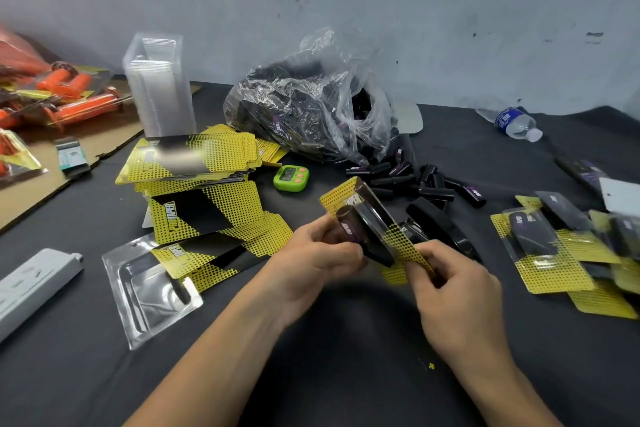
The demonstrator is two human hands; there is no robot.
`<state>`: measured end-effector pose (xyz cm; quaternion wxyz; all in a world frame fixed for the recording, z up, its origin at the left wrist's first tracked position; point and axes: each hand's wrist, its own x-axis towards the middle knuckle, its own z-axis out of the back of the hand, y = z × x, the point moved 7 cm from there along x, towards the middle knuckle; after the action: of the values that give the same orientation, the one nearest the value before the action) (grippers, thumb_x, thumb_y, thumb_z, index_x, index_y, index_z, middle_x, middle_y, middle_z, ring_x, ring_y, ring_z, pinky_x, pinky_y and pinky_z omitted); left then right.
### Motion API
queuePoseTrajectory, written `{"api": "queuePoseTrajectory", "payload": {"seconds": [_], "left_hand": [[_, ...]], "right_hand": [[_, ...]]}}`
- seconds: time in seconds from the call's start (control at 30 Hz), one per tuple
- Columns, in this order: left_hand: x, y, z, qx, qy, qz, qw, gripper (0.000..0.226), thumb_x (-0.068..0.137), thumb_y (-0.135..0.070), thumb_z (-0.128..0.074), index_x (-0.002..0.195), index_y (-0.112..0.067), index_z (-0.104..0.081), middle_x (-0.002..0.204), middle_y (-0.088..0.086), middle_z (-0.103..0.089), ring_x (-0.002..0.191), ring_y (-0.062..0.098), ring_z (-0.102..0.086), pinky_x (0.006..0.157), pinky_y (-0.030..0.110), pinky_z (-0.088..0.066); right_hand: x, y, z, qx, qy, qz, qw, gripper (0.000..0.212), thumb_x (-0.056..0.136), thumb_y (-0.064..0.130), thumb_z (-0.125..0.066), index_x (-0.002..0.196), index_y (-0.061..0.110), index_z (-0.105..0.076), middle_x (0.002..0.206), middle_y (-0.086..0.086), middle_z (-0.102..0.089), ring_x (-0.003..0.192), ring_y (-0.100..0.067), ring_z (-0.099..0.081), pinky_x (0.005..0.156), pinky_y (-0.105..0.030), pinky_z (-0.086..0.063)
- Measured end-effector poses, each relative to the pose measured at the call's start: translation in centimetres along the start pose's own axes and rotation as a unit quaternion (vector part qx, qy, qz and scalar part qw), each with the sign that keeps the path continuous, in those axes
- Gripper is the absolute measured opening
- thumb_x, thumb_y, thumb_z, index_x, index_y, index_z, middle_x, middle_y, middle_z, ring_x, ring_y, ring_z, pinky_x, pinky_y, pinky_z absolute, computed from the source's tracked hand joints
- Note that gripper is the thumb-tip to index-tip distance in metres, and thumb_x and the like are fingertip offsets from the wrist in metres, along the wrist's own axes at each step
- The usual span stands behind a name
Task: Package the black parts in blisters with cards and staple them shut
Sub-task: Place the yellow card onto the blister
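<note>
One blister pack (367, 222) in work, just right of centre, held above the table (346, 357) with a black part (358, 234) and a yellow card already inside. Gripped at its ten o'clock end by the left hand (322, 250), fingers curled round shell and part. Pinched at its four o'clock end by the right hand (450, 288), fingers closed narrow on the card edge. Looks folded shut or nearly so; no staple to be made out through the blur. Stapler (440, 222) lying untouched on the table at one o'clock from the pack, so stapling judged not yet done for this one.

Done so far: a loose heap of finished packs (554, 253) at three o'clock, several deep, count uncertain.

Half done: an open blister with card (156, 281) at eight o'clock, lying flat, contents unclear.

Left to do: plenty. Loose black parts (415, 180) scattered at one o'clock, many more in the clear bag (311, 107) at twelve. Thick stack of cards (194, 156) at ten o'clock, tall stack of empty blisters (159, 80) behind it at eleven. Judged no further than midway through the batch, with far more stock than finished goods.

Off the job: green timer (291, 177) at eleven, water bottle (516, 123) at two, white power strip (31, 284) at nine, orange grips (69, 94) on cardboard at ten.
</note>
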<state>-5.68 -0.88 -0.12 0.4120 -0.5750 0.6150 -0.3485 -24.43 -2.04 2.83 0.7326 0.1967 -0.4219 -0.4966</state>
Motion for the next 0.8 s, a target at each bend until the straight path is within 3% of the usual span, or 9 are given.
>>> {"api": "queuePoseTrajectory", "payload": {"seconds": [0.1,0.23,0.43,0.7,0.8], "left_hand": [[-0.1,-0.3,0.0,0.023,-0.011,-0.007,1.000,0.047,0.081,-0.004,-0.076,0.127,-0.010,-0.069,0.127,0.016,-0.071,0.118,0.032,-0.069,0.099,0.040,-0.058],[-0.1,-0.4,-0.1,0.041,-0.026,-0.024,0.999,0.031,0.091,-0.003,-0.070,0.122,-0.005,-0.071,0.122,0.018,-0.074,0.112,0.031,-0.071,0.090,0.034,-0.061],[0.0,-0.4,0.3,0.065,-0.051,-0.029,0.996,0.023,0.091,0.001,-0.068,0.111,-0.008,-0.076,0.113,0.015,-0.077,0.100,0.027,-0.074,0.079,0.031,-0.061],[0.1,-0.2,0.7,0.092,-0.037,-0.016,0.995,0.030,0.085,-0.005,-0.075,0.113,-0.013,-0.074,0.115,0.013,-0.076,0.109,0.030,-0.073,0.095,0.043,-0.059],[0.1,-0.5,0.6,0.089,-0.035,-0.026,0.995,0.043,0.077,-0.016,-0.079,0.119,-0.016,-0.072,0.117,0.010,-0.076,0.109,0.025,-0.073,0.087,0.035,-0.060]], "right_hand": [[-0.2,-1.0,-1.2,0.095,0.056,-0.060,0.992,0.021,0.094,0.014,-0.072,0.085,0.033,-0.073,0.070,0.011,-0.072,0.057,-0.006,-0.061,0.051,-0.013,-0.042],[-0.8,-1.7,-3.4,0.282,0.123,-0.160,0.938,0.030,0.098,0.002,-0.065,0.088,0.027,-0.078,0.076,-0.009,-0.075,0.053,-0.014,-0.060,0.044,-0.021,-0.043],[-1.3,-2.6,-4.8,0.366,0.148,-0.228,0.890,0.018,0.096,-0.004,-0.063,0.089,0.006,-0.076,0.080,-0.017,-0.074,0.053,-0.018,-0.057,0.042,-0.021,-0.041],[-1.2,-2.8,-4.5,0.294,0.129,-0.199,0.926,0.028,0.102,0.009,-0.063,0.082,0.024,-0.077,0.068,-0.014,-0.071,0.049,-0.019,-0.053,0.042,-0.023,-0.040],[-0.9,-2.5,-3.9,0.264,0.113,-0.175,0.942,0.026,0.101,0.013,-0.063,0.083,0.028,-0.076,0.069,-0.008,-0.073,0.048,-0.012,-0.056,0.044,-0.021,-0.041]]}}
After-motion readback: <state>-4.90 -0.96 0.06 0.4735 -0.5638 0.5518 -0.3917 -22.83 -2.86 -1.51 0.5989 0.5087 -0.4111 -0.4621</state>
